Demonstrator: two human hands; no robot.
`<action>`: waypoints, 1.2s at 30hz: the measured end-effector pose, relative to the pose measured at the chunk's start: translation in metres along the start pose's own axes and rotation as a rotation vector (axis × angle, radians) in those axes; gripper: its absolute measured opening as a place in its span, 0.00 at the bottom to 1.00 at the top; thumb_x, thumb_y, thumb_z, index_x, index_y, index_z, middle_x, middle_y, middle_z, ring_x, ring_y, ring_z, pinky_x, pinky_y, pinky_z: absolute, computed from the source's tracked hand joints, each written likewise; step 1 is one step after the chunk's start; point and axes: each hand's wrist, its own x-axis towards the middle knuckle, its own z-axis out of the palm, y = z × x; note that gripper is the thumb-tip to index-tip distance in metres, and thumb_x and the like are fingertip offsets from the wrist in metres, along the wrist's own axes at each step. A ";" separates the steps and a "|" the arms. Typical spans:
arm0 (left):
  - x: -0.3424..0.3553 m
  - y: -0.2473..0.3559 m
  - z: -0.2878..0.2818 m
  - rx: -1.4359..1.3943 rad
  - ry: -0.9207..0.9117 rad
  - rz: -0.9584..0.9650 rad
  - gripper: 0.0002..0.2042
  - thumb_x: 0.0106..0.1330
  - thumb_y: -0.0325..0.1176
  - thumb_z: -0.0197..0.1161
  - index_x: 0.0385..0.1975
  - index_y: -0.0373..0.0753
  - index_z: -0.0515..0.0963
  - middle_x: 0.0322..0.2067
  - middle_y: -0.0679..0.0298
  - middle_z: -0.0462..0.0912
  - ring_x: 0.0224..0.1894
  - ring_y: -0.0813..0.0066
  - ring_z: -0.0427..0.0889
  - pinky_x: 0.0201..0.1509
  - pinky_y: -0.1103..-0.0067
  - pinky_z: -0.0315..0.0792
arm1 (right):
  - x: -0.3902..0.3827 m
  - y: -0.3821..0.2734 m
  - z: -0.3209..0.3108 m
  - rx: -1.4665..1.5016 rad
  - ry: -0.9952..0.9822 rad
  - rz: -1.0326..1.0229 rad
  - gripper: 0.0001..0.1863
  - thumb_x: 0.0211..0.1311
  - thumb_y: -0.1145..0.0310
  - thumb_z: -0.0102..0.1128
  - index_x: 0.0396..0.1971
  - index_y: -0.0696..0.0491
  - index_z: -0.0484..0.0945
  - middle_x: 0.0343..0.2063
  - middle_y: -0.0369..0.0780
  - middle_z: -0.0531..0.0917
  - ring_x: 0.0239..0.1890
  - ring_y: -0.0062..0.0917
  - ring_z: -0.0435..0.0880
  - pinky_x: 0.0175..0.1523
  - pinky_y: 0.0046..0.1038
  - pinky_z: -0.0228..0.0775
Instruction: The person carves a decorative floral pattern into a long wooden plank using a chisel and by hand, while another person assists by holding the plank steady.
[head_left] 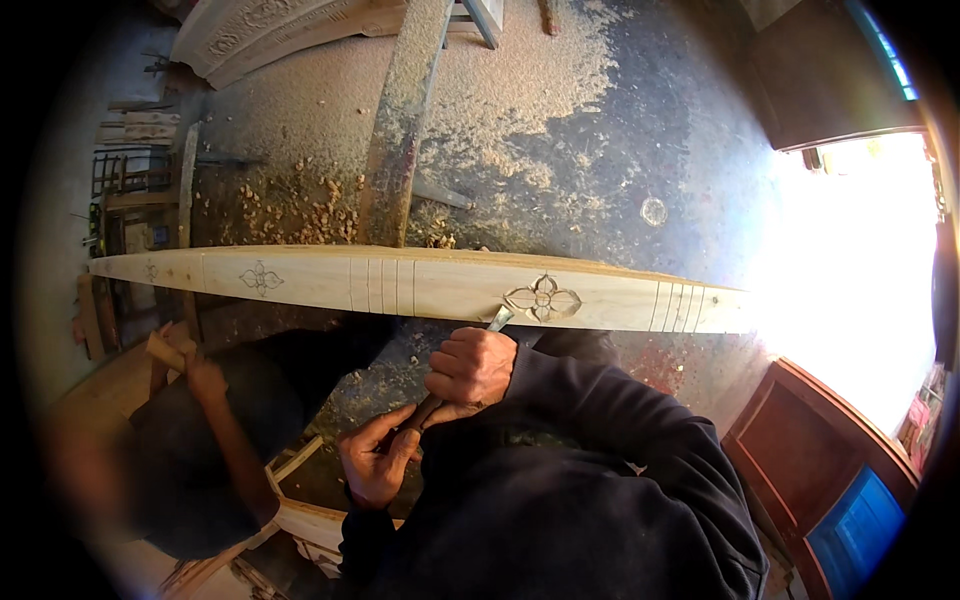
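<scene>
Head view: right hand (pixel 470 366) and left hand (pixel 378 458) both grip the chisel (pixel 462 366) with closed fingers, blade touching the carved flower (pixel 542 299) on the long plank (pixel 420 282).

Most of the chisel (pixel 455 375) is buried in the two fists: the right hand (pixel 470 366) covers the shaft and the left hand (pixel 378 458) wraps the handle end, so only the grey blade tip shows beside the carved flower (pixel 542 299). Where the edge meets the wood is too small to make out. The long plank (pixel 400 282) loses its right end in the white glare from the doorway (pixel 860 250), and whatever lies there is washed out. The co-worker (pixel 200 450) at lower left is blurred, and the pale object in that person's raised hand (pixel 165 350) cannot be identified. The carved panel (pixel 270 30) at top runs off the frame.
</scene>
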 end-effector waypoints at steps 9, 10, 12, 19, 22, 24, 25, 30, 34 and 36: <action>0.005 0.006 -0.002 0.049 -0.020 0.047 0.19 0.78 0.35 0.77 0.58 0.25 0.89 0.30 0.57 0.93 0.26 0.77 0.90 0.30 0.81 0.81 | 0.002 0.002 0.000 -0.007 0.011 -0.006 0.33 0.68 0.33 0.73 0.24 0.48 0.72 0.23 0.35 0.73 0.24 0.29 0.78 0.31 0.35 0.68; 0.006 0.007 -0.002 0.048 -0.021 0.052 0.19 0.77 0.35 0.77 0.58 0.25 0.89 0.30 0.57 0.93 0.26 0.77 0.90 0.30 0.81 0.81 | 0.003 0.002 -0.001 -0.001 0.020 -0.005 0.33 0.68 0.33 0.73 0.24 0.48 0.72 0.24 0.35 0.72 0.24 0.29 0.78 0.30 0.35 0.67; 0.006 0.010 -0.002 0.049 -0.020 0.053 0.18 0.77 0.34 0.77 0.57 0.25 0.89 0.29 0.57 0.92 0.26 0.78 0.90 0.31 0.81 0.80 | 0.004 0.002 -0.001 0.006 0.027 -0.008 0.34 0.68 0.33 0.73 0.24 0.48 0.71 0.24 0.35 0.71 0.24 0.29 0.77 0.30 0.34 0.67; 0.008 0.015 -0.001 0.053 0.001 0.029 0.19 0.76 0.36 0.78 0.56 0.25 0.90 0.31 0.57 0.93 0.28 0.77 0.90 0.32 0.80 0.80 | 0.005 0.003 -0.001 0.023 0.014 0.003 0.33 0.68 0.33 0.73 0.24 0.48 0.72 0.23 0.35 0.71 0.23 0.28 0.77 0.29 0.34 0.67; 0.010 0.014 -0.003 0.098 -0.011 0.135 0.27 0.81 0.50 0.71 0.57 0.25 0.89 0.36 0.52 0.94 0.35 0.70 0.94 0.40 0.75 0.85 | 0.005 0.004 -0.002 0.037 0.009 0.011 0.34 0.68 0.32 0.73 0.24 0.48 0.72 0.23 0.35 0.71 0.23 0.29 0.77 0.29 0.34 0.67; 0.007 0.003 -0.007 0.050 0.079 0.228 0.38 0.83 0.62 0.61 0.59 0.22 0.86 0.41 0.47 0.95 0.43 0.61 0.95 0.49 0.69 0.87 | 0.006 0.003 -0.003 0.056 0.017 0.016 0.34 0.68 0.32 0.73 0.24 0.48 0.72 0.23 0.35 0.71 0.23 0.29 0.77 0.28 0.35 0.67; 0.002 -0.012 -0.007 -0.019 0.173 0.269 0.44 0.84 0.68 0.53 0.61 0.21 0.84 0.44 0.44 0.95 0.48 0.56 0.95 0.55 0.64 0.88 | 0.007 0.003 -0.006 0.064 0.026 0.022 0.34 0.68 0.32 0.73 0.24 0.48 0.72 0.23 0.35 0.71 0.23 0.30 0.78 0.28 0.35 0.67; 0.018 -0.019 -0.008 -0.210 0.286 0.625 0.49 0.87 0.70 0.39 0.64 0.15 0.78 0.50 0.30 0.92 0.59 0.42 0.94 0.67 0.56 0.87 | 0.005 0.003 -0.003 0.076 0.024 0.041 0.34 0.68 0.32 0.73 0.24 0.49 0.73 0.23 0.36 0.72 0.24 0.31 0.79 0.30 0.36 0.68; 0.016 -0.029 0.005 -0.264 0.283 0.493 0.19 0.82 0.31 0.59 0.56 0.18 0.85 0.49 0.36 0.93 0.50 0.48 0.97 0.60 0.64 0.90 | 0.005 0.003 -0.006 0.088 0.022 0.050 0.33 0.68 0.32 0.73 0.25 0.48 0.74 0.23 0.36 0.72 0.24 0.31 0.79 0.30 0.36 0.69; 0.015 -0.026 0.005 -0.284 0.316 0.451 0.14 0.78 0.24 0.62 0.55 0.22 0.88 0.51 0.40 0.94 0.51 0.53 0.97 0.59 0.67 0.89 | 0.004 0.004 -0.008 0.082 0.025 0.049 0.34 0.68 0.32 0.73 0.25 0.48 0.74 0.23 0.36 0.72 0.24 0.31 0.79 0.29 0.36 0.67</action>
